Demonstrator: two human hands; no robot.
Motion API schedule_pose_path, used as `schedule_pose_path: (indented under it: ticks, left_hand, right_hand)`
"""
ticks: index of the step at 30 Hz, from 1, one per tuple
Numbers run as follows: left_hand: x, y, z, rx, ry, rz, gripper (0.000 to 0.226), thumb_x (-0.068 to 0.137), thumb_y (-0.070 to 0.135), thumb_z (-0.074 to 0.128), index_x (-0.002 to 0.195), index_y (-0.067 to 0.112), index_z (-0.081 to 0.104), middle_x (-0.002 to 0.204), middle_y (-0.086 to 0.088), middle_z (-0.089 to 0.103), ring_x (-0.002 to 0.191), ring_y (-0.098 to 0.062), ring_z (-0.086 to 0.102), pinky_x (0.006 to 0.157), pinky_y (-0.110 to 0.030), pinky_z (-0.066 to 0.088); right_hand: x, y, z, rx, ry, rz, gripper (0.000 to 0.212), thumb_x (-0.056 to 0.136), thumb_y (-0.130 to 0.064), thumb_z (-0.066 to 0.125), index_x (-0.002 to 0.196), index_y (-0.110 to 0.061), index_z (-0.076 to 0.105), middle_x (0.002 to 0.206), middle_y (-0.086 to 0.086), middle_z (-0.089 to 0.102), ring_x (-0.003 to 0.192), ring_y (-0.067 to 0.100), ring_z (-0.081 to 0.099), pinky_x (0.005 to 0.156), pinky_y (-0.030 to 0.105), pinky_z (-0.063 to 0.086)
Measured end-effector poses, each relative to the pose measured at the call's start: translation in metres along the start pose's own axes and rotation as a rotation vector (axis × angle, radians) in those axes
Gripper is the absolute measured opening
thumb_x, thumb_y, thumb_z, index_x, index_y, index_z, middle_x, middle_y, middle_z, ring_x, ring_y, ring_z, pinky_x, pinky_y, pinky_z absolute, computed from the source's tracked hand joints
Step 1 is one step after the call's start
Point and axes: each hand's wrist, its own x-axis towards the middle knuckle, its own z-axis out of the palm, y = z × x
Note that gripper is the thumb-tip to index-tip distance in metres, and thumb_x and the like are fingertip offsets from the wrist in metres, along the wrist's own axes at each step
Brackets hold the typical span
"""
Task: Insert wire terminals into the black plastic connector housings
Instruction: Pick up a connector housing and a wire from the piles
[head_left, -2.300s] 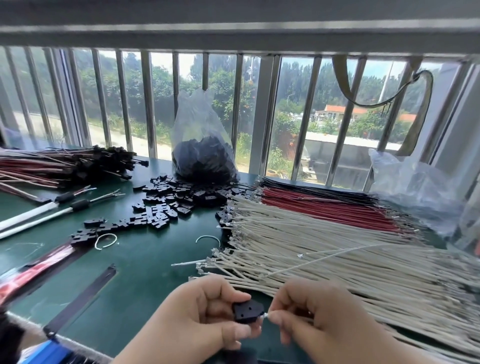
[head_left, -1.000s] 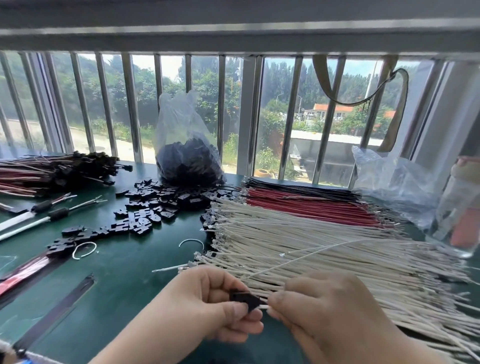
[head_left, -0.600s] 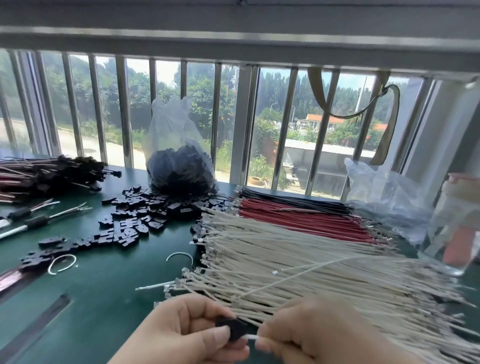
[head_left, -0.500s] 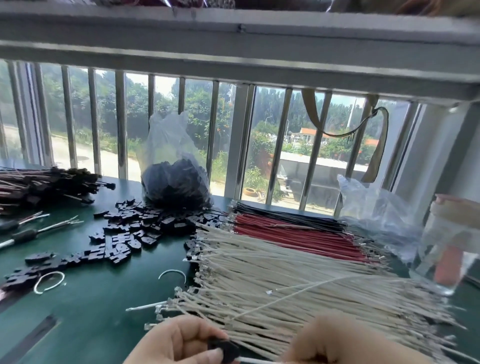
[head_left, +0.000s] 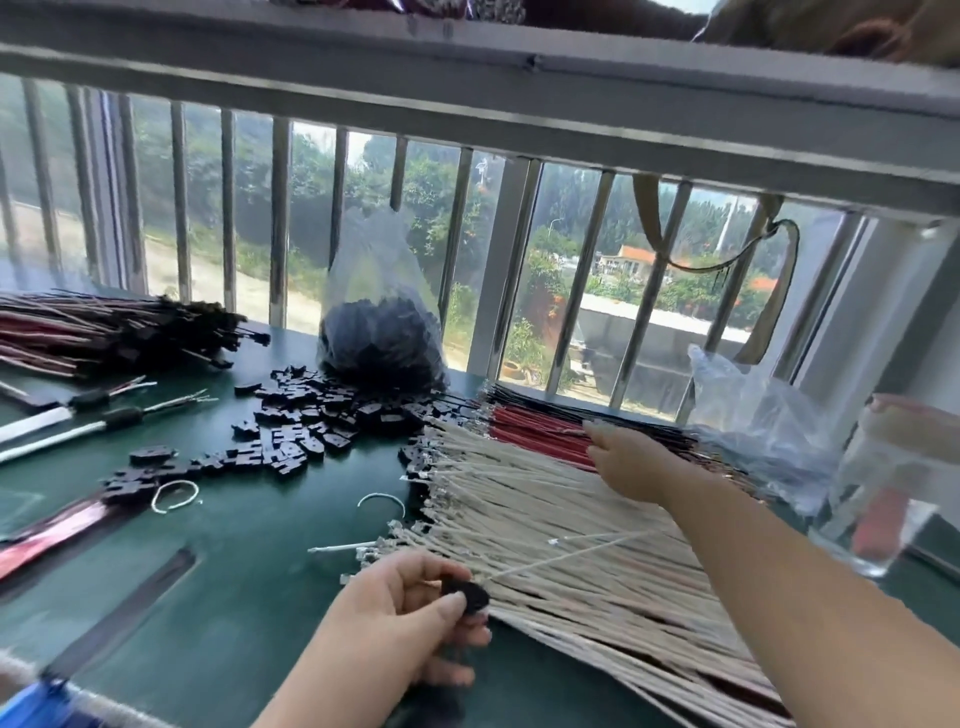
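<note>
Presently my left hand (head_left: 400, 608) pinches a black housing (head_left: 470, 594), lower centre, one white wire (head_left: 561, 556) seated; my right hand (head_left: 628, 457), fingers spread, reaches the red wires (head_left: 535, 428). Many loose housings (head_left: 306, 421) remain.

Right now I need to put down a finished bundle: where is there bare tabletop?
Bare green tabletop lies between the loose black housings, the white wire stack and the left hand. Only a white loop and a dark strip intrude. Crowded: right side under wires, red wires, plastic bag.
</note>
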Motion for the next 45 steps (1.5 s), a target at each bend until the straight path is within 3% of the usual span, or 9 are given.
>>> schedule_pose_path:
  ticks: [2, 6, 13, 19, 24, 30, 35, 40, 45]
  left_hand:
    - [-0.001, -0.001, 0.000, 0.012, -0.009, 0.003, 0.010, 0.086, -0.009, 0.056, 0.092, -0.003, 0.060, 0.074, -0.021, 0.072, 0.067, -0.031, 0.072, 0.042, -0.031, 0.053]
    - [-0.002, 0.001, -0.001, 0.017, -0.026, 0.004, 0.009, 0.087, -0.007, 0.055, 0.092, -0.002, 0.061, 0.075, -0.022, 0.072, 0.070, -0.034, 0.072, 0.044, -0.032, 0.054]
    - [0.000, 0.000, -0.002, -0.013, -0.045, -0.002, 0.010, 0.087, -0.008, 0.055, 0.091, -0.003, 0.062, 0.075, -0.023, 0.072, 0.070, -0.034, 0.072, 0.043, -0.033, 0.054]
    - [0.002, -0.001, -0.003, -0.022, -0.053, 0.007, 0.010, 0.088, -0.008, 0.054, 0.090, -0.002, 0.062, 0.074, -0.021, 0.072, 0.070, -0.033, 0.072, 0.044, -0.033, 0.054]
    - [0.001, -0.001, -0.003, -0.029, -0.055, 0.013, 0.010, 0.087, -0.008, 0.055, 0.090, -0.002, 0.062, 0.073, -0.021, 0.072, 0.070, -0.033, 0.072, 0.045, -0.034, 0.055]
    - [0.001, -0.001, -0.004, -0.028, -0.061, 0.013, 0.009, 0.088, -0.007, 0.055, 0.091, -0.002, 0.061, 0.074, -0.020, 0.072, 0.071, -0.032, 0.072, 0.047, -0.035, 0.056]
    - [0.000, 0.000, -0.004, -0.018, -0.072, 0.012, 0.008, 0.088, -0.006, 0.056, 0.092, -0.002, 0.060, 0.073, -0.017, 0.072, 0.072, -0.031, 0.072, 0.047, -0.033, 0.056]
    - [-0.002, 0.004, -0.003, -0.033, -0.064, 0.009, 0.007, 0.087, -0.007, 0.056, 0.090, -0.001, 0.060, 0.070, -0.014, 0.073, 0.070, -0.027, 0.073, 0.046, -0.031, 0.056]
    - [-0.001, 0.004, -0.002, -0.052, -0.019, 0.030, 0.009, 0.087, -0.008, 0.056, 0.088, 0.000, 0.060, 0.068, -0.014, 0.072, 0.066, -0.025, 0.072, 0.044, -0.031, 0.056]
  right_hand:
    - [0.011, 0.000, 0.008, -0.032, -0.048, 0.010, 0.038, 0.101, -0.022, 0.037, 0.136, -0.011, 0.049, 0.136, 0.006, 0.053, 0.122, 0.023, 0.050, 0.102, 0.030, 0.038]
    - [0.016, 0.003, 0.015, 0.010, 0.077, 0.006, 0.019, 0.094, -0.028, 0.057, 0.098, -0.019, 0.073, 0.106, -0.006, 0.070, 0.091, 0.009, 0.064, 0.081, 0.025, 0.051]
    - [0.020, 0.001, 0.014, -0.277, 0.088, -0.112, 0.021, 0.094, -0.013, 0.047, 0.080, -0.012, 0.062, 0.086, 0.003, 0.068, 0.070, 0.013, 0.060, 0.067, 0.027, 0.053]
    - [0.021, 0.015, 0.020, 0.093, 0.169, -0.124, 0.021, 0.085, -0.004, 0.055, 0.077, -0.023, 0.058, 0.080, -0.005, 0.061, 0.076, 0.013, 0.058, 0.071, 0.025, 0.052]
    - [0.029, 0.016, 0.022, 0.191, 0.138, -0.094, 0.011, 0.091, -0.027, 0.059, 0.099, -0.027, 0.067, 0.083, -0.015, 0.061, 0.078, 0.004, 0.057, 0.067, 0.018, 0.043]
    - [0.035, -0.006, 0.019, -0.038, 0.043, -0.054, 0.022, 0.095, -0.033, 0.053, 0.106, -0.027, 0.071, 0.104, -0.013, 0.068, 0.086, 0.008, 0.062, 0.068, 0.025, 0.051]
    - [0.035, -0.019, 0.019, -0.323, 0.192, -0.078, 0.018, 0.093, -0.025, 0.054, 0.087, -0.025, 0.071, 0.091, -0.009, 0.068, 0.079, 0.011, 0.064, 0.060, 0.024, 0.053]
    - [0.033, -0.007, 0.028, -0.196, 0.313, -0.153, 0.023, 0.093, -0.011, 0.049, 0.073, -0.017, 0.058, 0.074, -0.004, 0.057, 0.068, 0.017, 0.060, 0.062, 0.030, 0.054]
    - [0.017, -0.004, 0.021, 0.048, 0.557, -0.307, 0.018, 0.094, -0.002, 0.049, 0.101, -0.013, 0.062, 0.077, -0.003, 0.055, 0.061, 0.011, 0.051, 0.056, 0.015, 0.039]
